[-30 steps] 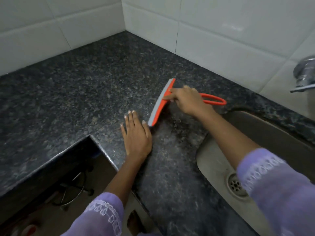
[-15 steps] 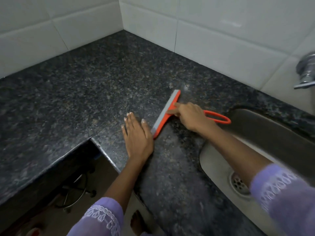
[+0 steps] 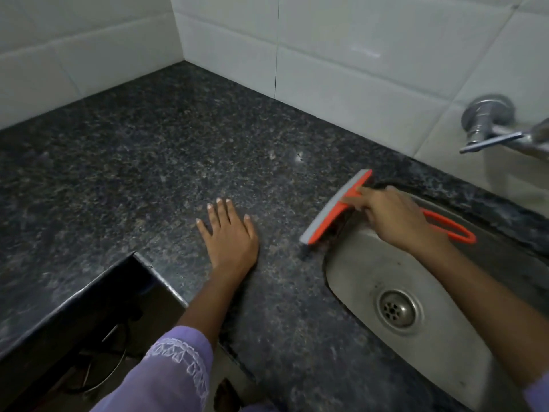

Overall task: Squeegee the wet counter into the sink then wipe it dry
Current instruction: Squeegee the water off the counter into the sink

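An orange squeegee [image 3: 332, 211] with a grey rubber blade lies at the left rim of the steel sink [image 3: 356, 281], its looped handle reaching out over the basin. My right hand [image 3: 389, 217] grips it just behind the blade, index finger stretched along the head. My left hand [image 3: 230, 233] rests flat, fingers spread, on the dark speckled granite counter [image 3: 148, 162], a hand's width left of the blade. The counter surface looks dull; I cannot tell how wet it is.
A white tiled wall [image 3: 341, 55] runs behind the counter and meets another in the corner. A chrome tap [image 3: 490, 123] juts from the wall at the right above the sink. The drain [image 3: 398, 312] sits in the basin. At lower left the counter edge [image 3: 89, 289] drops to a dark opening.
My right hand has dragged the squeegee rightwards across the counter, from beside my left hand to the sink's rim. My left hand has stayed flat in place.
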